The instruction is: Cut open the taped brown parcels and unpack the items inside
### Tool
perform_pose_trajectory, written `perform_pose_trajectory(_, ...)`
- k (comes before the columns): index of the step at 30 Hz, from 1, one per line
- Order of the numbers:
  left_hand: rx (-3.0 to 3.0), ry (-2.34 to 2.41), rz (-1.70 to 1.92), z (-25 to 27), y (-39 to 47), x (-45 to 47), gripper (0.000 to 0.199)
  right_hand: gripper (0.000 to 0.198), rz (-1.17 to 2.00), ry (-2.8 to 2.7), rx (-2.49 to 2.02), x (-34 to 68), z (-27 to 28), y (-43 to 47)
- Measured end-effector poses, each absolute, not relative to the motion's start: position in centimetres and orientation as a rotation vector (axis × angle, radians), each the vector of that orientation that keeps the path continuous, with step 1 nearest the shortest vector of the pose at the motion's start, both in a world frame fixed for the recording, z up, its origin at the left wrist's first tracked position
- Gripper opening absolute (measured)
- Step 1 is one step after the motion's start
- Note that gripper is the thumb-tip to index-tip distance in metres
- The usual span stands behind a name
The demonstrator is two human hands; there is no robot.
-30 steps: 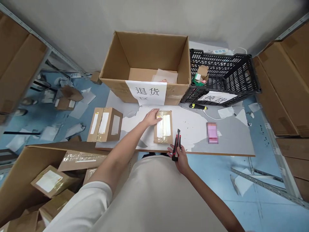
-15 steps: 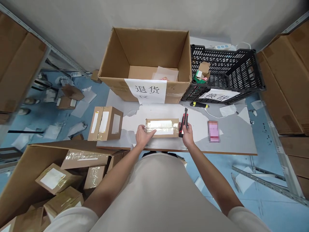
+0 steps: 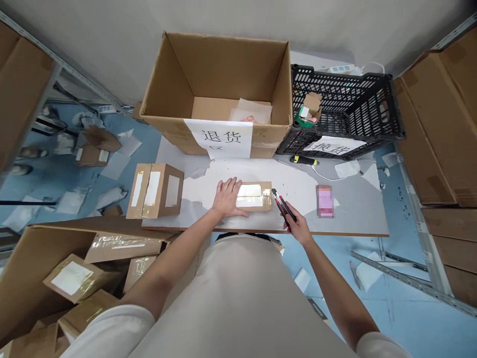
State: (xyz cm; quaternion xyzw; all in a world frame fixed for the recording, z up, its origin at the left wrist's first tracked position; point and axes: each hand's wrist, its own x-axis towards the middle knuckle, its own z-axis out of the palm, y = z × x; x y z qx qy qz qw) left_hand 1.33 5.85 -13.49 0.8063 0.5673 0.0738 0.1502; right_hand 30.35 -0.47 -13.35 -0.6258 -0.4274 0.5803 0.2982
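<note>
A small taped cardboard box (image 3: 266,197) with white labels lies flat near the front edge of the table (image 3: 357,214). My left hand (image 3: 226,199) rests on its left end, fingers spread and pointing away from me. In my right hand (image 3: 297,223) is a red and black utility knife (image 3: 283,208), its tip angled up and left, close to the box's right end. Whether the tip touches the box I cannot tell. Left of my left hand stands a larger cardboard box (image 3: 173,191) with white labels.
Behind stand a big open carton (image 3: 164,127) with a paper sign and a black plastic crate (image 3: 372,127) holding a small opened box. A yellow-black tool (image 3: 304,160) and a pink pixelated item (image 3: 325,201) lie to the right. Lower left, a large carton (image 3: 22,278) holds several boxes.
My left hand has gone from gripping the small box's left end to lying flat on top. My right hand has left the box's right end, and the knife now tilts toward it.
</note>
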Motion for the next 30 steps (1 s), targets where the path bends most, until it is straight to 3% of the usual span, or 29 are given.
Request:
perform_pose_trajectory(7,2.283,1.66,0.145,-12.9,5.8,1.6,0.106,0.07,1.584,-1.129,-1.653,31.1,-13.7,-0.2)
perform_pose_trajectory(20,2.24,1.674,0.206,-13.2,5.8,1.8,0.103,0.057,1.687,-1.54,-1.653,33.8,-11.0,1.2)
perform_pose_trajectory(30,2.243,1.647,0.235,-13.8,5.8,1.6,0.109,0.053,1.648,-1.58,-1.665,34.5,-11.6,-2.2)
